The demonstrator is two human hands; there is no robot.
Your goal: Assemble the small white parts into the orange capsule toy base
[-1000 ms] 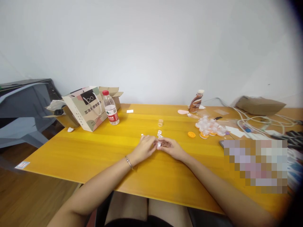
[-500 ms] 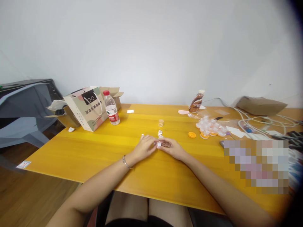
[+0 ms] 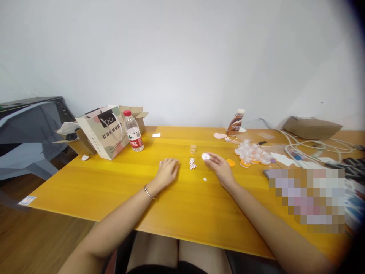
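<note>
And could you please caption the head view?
Right hand holding a small white disc above a yellow table, left hand nearby.

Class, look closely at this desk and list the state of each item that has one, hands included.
Left hand: palm down, fingers bent
Right hand: pinching white round piece
Clear bottle: standing, red cap on
Brown bottle: standing, capped
Printed bag: upright
Box behind it: flaps open
Left box: open, filled
Brown package: lying down
Orange disc: lying flat
White cables: loosely looped
</note>
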